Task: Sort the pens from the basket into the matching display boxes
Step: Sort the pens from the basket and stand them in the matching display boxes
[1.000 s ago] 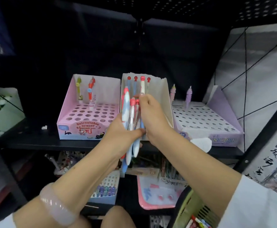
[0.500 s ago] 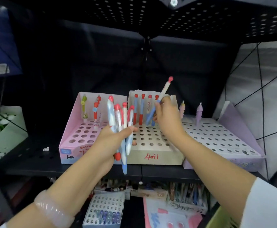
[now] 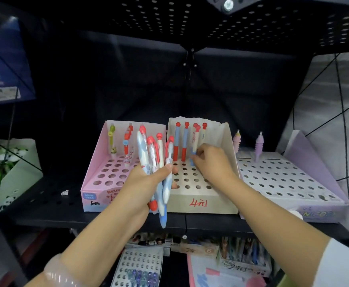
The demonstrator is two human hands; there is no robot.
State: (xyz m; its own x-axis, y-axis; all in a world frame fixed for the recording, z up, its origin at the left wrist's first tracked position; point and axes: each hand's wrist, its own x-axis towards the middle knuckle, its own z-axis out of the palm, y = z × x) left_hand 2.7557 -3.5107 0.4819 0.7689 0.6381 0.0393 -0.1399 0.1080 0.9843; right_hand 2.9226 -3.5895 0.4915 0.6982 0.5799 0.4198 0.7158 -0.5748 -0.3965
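Right hand (image 3: 213,162) hides the pen's (image 3: 194,146) tip

Beige box (image 3: 202,206) front: red handwritten "4". Pink box (image 3: 94,195): "Retr…".

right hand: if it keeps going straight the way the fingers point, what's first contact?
Likely the red-capped pens standing in the back row of the beige box; the right hand already pinches one there. Depth is uncertain.
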